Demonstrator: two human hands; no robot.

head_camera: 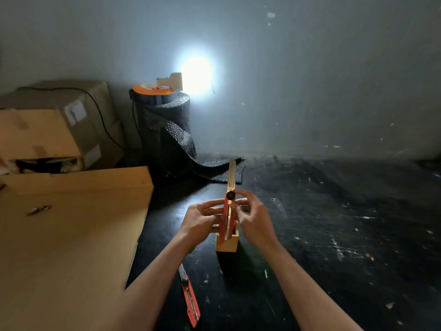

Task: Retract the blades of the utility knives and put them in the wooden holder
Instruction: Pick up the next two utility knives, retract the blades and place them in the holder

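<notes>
An orange utility knife (226,211) stands upright with its lower end inside the small wooden holder (226,244) on the dark floor. Its long blade (232,173) sticks out above the handle, fully extended. My left hand (202,218) grips the handle from the left. My right hand (253,213) holds it from the right, fingertips next to the black lock knob (230,195). A second orange utility knife (189,299) lies flat on the floor below the holder, between my forearms, with a short length of blade showing at its upper end.
A large flat cardboard box (69,247) fills the left side. Behind it sit stacked cartons (52,125) and a black roll of bubble wrap (167,130) with a lamp on top. The wall stands close behind. Dark speckled floor (334,235) stretches right.
</notes>
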